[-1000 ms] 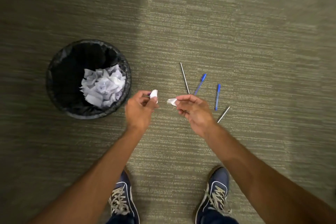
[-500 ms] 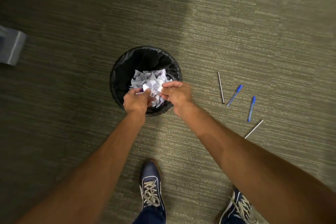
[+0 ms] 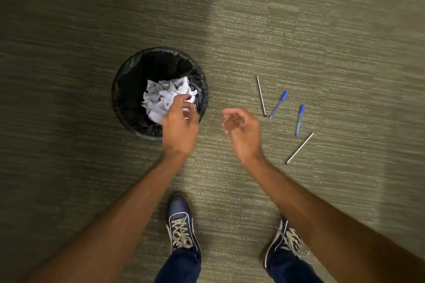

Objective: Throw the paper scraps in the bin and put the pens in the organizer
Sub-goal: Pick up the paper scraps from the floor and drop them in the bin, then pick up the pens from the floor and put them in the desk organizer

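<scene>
Bin (image 3: pixel 128 80): round, black-lined; we saw crumpled white paper scraps (image 3: pixel 163 96) heaped inside.
Left hand (image 3: pixel 179 126): over the bin's near rim, fingers loosely apart, blurred.
Right hand (image 3: pixel 243 131): beside the bin, fingers curled apart, empty.
Pens (image 3: pixel 278 105): two blue-capped, two slim metallic, on ribbed carpet (image 3: pixel 322 30).
Writing: none legible to us.

Left hand (image 3: pixel 180 126): motion-blurred, fingers indistinct, covering the bin's (image 3: pixel 128 71) near rim and part of the paper scraps (image 3: pixel 161 96). Right hand (image 3: pixel 243 132): blurred (contents, if any, unreadable). Both forearms cut off at frame bottom.
</scene>
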Demonstrator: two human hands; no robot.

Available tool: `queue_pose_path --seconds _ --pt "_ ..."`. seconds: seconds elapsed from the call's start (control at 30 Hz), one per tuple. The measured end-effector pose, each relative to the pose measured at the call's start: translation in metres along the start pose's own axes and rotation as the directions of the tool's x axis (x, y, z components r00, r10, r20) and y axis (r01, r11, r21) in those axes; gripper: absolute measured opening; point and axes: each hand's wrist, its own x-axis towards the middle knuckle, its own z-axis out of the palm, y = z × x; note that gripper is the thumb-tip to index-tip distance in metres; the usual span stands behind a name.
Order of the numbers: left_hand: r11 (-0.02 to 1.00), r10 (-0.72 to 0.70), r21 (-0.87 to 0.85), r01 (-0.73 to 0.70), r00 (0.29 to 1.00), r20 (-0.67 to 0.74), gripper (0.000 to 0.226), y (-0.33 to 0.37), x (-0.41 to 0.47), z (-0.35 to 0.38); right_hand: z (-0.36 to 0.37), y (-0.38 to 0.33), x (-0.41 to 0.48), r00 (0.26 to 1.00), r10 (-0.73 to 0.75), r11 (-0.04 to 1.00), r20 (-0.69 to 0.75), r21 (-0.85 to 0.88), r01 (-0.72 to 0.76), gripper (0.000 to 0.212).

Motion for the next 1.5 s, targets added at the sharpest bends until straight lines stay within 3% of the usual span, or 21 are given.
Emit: queue_pose_path --seconds 0.1,0.23,0.37,0.5,0.6,0.8,0.87,0.93,1.03,1.17,1.37,1.43,1.5 --pt "0.986 0.14 0.062 -0.158 0.963 0.229 0.036 0.006 -0.039 0.041 -0.053 0.054 -0.003 0.99 0.073 0.997 -0.124 -0.001 -0.074 0.027" --pt "0.993 0.067 0.06 -0.101 0.903 0.425 0.039 -0.017 -0.073 0.107 -0.12 0.145 0.01 0.917 0.225 0.967 -0.33 -0.044 -0.253 0.015" --pt "0.988 0.029 0.119 -0.096 0.882 0.47 0.042 -0.053 -0.089 0.165 -0.17 0.23 0.039 0.863 0.297 0.907 -0.408 -0.161 -0.389 0.008" --pt "0.983 -0.001 0.163 -0.09 0.871 0.491 0.042 -0.082 -0.095 0.209 -0.188 0.284 0.074 0.788 0.439 0.806 -0.433 -0.199 -0.558 0.023" --pt "0.983 -0.046 0.179 -0.051 0.866 0.498 0.04 -0.1 -0.098 0.234 -0.189 0.313 0.093 0.743 0.427 0.746 -0.515 -0.263 -0.611 0.038" --pt "0.986 -0.15 0.139 0.093 0.86 0.489 0.032 -0.103 -0.097 0.258 -0.196 0.332 0.107 0.7 0.483 0.761 -0.525 -0.144 -0.633 0.015" --pt "0.974 -0.224 0.094 0.204 0.845 0.485 0.027 -0.097 -0.094 0.26 -0.196 0.321 0.102 0.722 0.482 0.796 -0.496 -0.098 -0.598 0.01" --pt "0.948 -0.299 0.052 0.315 0.818 0.492 0.028 -0.091 -0.088 0.26 -0.19 0.305 0.093 0.823 0.397 0.857 -0.406 -0.156 -0.49 0.006" --pt "0.865 -0.391 -0.069 0.498 0.752 0.53 0.035 -0.085 -0.079 0.259 -0.174 0.274 0.075 0.983 0.165 0.893 -0.08 -0.41 -0.184 0.009" --pt "0.745 -0.445 -0.192 0.638 0.691 0.57 0.02 -0.084 -0.065 0.251 -0.145 0.252 0.06 0.962 -0.057 0.939 0.267 -0.313 0.143 0.006" --pt "0.667 -0.47 -0.298 0.683 0.696 0.543 0.017 -0.101 -0.04 0.239 -0.127 0.24 0.082 0.92 -0.189 0.915 0.342 -0.278 0.291 0.006" --pt "0.645 -0.473 -0.347 0.681 0.712 0.519 0.017 -0.109 -0.028 0.237 -0.127 0.239 0.101 0.935 -0.175 0.927 0.308 -0.268 0.262 0.014" --pt "0.633 -0.478 -0.376 0.677 0.724 0.498 0.023 -0.117 -0.016 0.237 -0.125 0.242 0.126 0.956 -0.194 0.887 0.218 -0.377 0.266 0.016"
